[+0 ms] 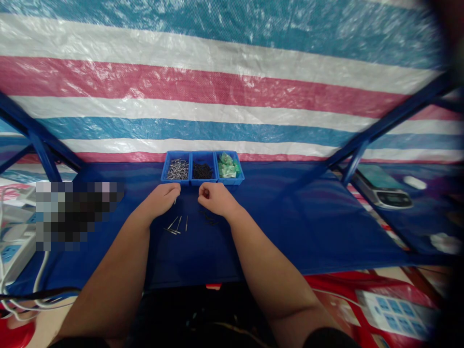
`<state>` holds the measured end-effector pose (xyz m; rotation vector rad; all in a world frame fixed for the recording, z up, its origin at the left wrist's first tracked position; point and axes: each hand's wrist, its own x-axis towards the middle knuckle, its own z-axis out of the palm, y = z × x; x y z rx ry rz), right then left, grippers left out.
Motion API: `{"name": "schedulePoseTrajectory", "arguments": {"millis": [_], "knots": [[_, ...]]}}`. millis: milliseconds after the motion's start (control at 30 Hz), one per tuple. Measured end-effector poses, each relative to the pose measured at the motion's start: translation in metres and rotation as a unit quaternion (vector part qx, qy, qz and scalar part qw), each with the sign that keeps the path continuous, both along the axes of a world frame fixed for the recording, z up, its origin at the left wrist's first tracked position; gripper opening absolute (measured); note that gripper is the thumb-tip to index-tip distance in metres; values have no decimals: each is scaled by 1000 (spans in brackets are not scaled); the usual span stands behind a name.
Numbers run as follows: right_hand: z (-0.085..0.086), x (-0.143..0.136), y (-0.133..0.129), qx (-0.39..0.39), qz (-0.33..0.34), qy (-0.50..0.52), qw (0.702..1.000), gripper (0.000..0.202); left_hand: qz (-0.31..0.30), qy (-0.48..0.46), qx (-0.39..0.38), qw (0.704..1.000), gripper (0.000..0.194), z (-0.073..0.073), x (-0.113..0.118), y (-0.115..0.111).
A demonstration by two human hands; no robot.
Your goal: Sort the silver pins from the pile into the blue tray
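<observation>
My left hand [165,199] is closed on a thin silvery piece, whose tip sticks out below the fingers. My right hand [214,197] is curled, its fingertips pressed together; what they hold, if anything, is too small to name. Beyond the hands stand three joined blue bins: silvery metal pieces [177,169] in the left one, small black pieces [202,171] in the middle, green plastic bags [228,166] in the right. Several loose metal pieces [176,227] lie between my forearms, and a few dark pieces [209,218] lie below my right hand.
The blue table [290,217] has blue metal frame bars [353,162] at its sides. A digital scale [386,188] stands at the right. Power strips [16,249] and white cables are at the left. Striped sheeting [217,87] hangs behind.
</observation>
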<state>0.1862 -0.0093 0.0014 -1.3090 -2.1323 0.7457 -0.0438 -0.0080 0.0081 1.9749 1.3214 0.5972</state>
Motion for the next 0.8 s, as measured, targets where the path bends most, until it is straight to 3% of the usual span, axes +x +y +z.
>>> {"name": "schedulePoseTrajectory", "arguments": {"millis": [167, 300, 400, 467, 567, 667, 800], "knots": [[-1, 2, 4, -24, -22, 144, 989, 3, 36, 1, 7, 999, 27, -4, -2, 5], [-9, -2, 14, -46, -93, 368, 924, 19, 73, 1, 23, 997, 29, -8, -3, 9], [-13, -2, 20, -77, -104, 437, 890, 36, 127, -47, 35, 990, 35, -9, -2, 10], [-13, -1, 20, -89, -94, 425, 896, 34, 176, -114, 31, 977, 37, -10, 1, 11], [-9, 3, 15, -64, -83, 352, 930, 21, 228, -219, -6, 949, 34, -11, 6, 11], [-4, 8, 9, -34, -59, 243, 968, 12, 262, -267, -45, 926, 33, -12, 8, 12], [-3, 11, 6, -42, -11, 123, 991, 7, 287, -315, -61, 903, 38, -12, 10, 13]]}}
